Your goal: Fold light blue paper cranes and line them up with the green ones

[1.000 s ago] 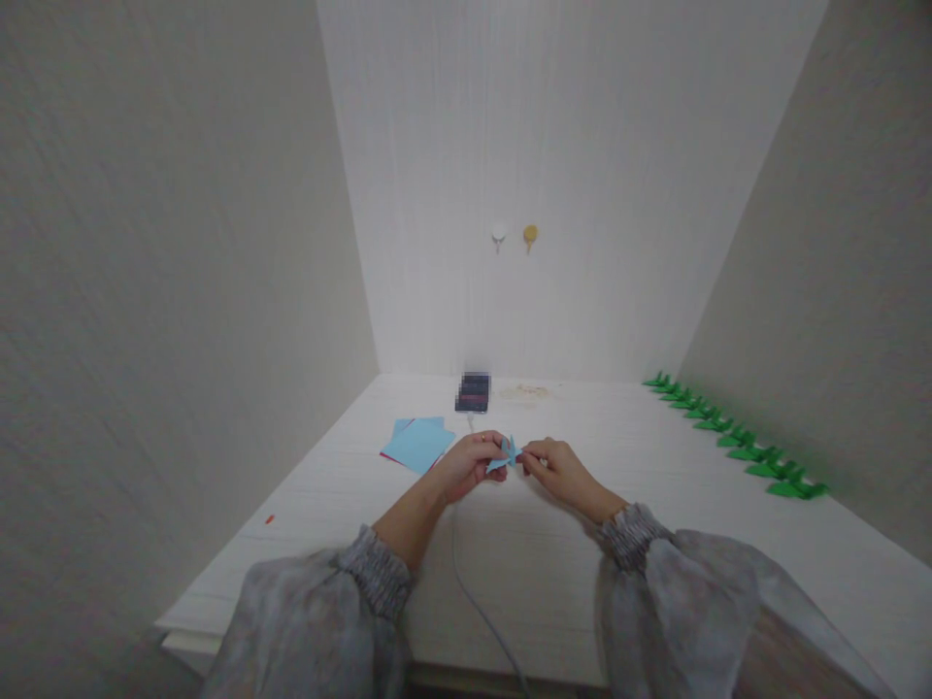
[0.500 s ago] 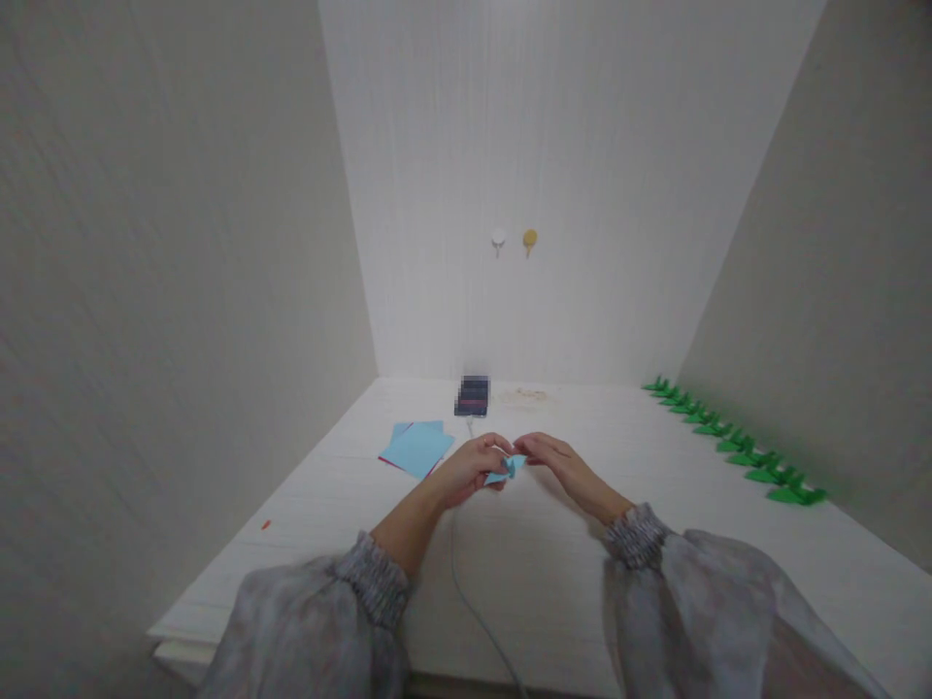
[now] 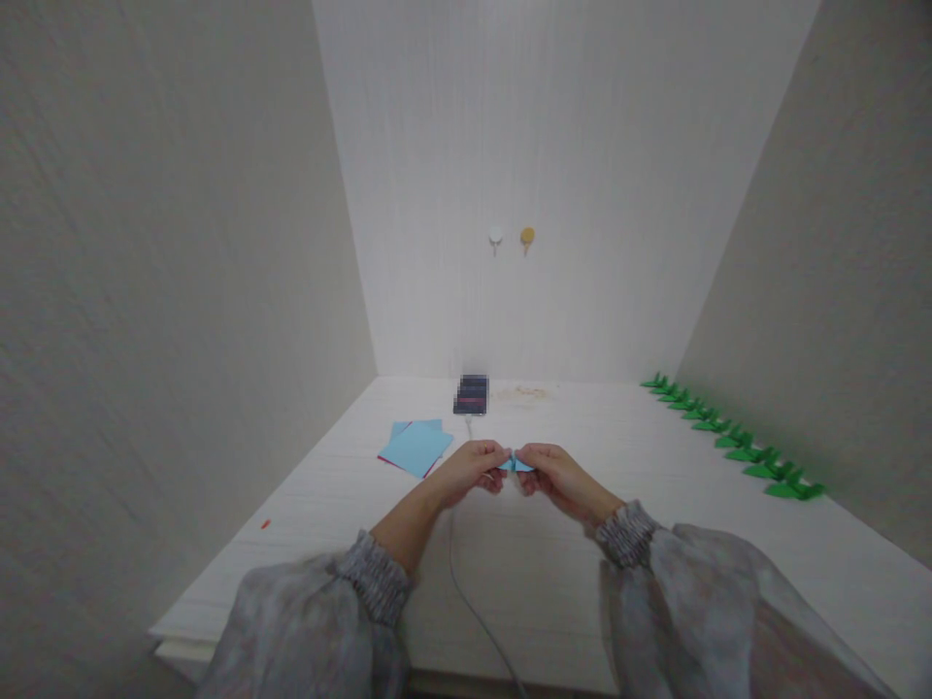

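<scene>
From the left, we note an orange-red scrap [image 3: 265, 524] on the white tabletop [image 3: 342, 524], then blue paper sheets [image 3: 418, 449] lying flat and unfolded, with red edges showing. Beyond sits a dark phone-like device [image 3: 472, 395], its image pixelated, with a cable [image 3: 475, 614] at its near end. The left hand [image 3: 466, 473] pinches the left end of a small folded blue paper piece [image 3: 521, 466]; the right hand [image 3: 560, 476] pinches the right end, fingertips nearly meeting. We judge folding well advanced, but fingers hide much of it, so we cannot tell whether it is complete. Far right, green origami figures [image 3: 792, 487] stand in a row near the side wall, apparently finished.
</scene>
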Motion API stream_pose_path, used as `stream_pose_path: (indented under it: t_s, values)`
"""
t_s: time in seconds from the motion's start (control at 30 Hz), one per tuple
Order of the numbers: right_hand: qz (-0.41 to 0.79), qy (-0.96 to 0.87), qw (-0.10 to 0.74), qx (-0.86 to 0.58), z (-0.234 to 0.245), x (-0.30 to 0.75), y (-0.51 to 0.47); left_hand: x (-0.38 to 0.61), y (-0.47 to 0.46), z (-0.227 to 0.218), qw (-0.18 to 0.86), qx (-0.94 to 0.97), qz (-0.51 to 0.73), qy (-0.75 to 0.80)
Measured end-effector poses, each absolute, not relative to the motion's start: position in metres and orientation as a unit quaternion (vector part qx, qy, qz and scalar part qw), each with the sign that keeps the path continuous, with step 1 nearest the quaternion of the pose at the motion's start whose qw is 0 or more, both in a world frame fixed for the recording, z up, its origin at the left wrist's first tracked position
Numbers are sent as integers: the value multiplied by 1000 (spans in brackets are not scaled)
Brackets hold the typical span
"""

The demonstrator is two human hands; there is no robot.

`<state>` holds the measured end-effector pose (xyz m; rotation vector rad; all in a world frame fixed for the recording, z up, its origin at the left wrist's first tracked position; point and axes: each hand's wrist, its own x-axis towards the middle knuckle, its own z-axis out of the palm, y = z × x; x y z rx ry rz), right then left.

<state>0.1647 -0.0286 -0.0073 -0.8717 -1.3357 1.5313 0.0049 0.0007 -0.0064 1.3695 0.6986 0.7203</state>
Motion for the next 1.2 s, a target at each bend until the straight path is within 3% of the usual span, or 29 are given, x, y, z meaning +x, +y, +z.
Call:
stream_pose_path:
  t_s: [0.23,0.5,0.8,1.2]
  values:
    - [637,-520,473,-316,-11,162,-28,8,-3,-3,683,612,286,280]
    - [684,-494,456,-285,-6,157,-32,9,-5,1,684,595,327,267]
    - [715,-440,484,-248,4,149,-35,10,-6,6,758,475,374,246]
    - [716,-437,498,-221,8,148,-38,11,-10,13,750,477,384,249]
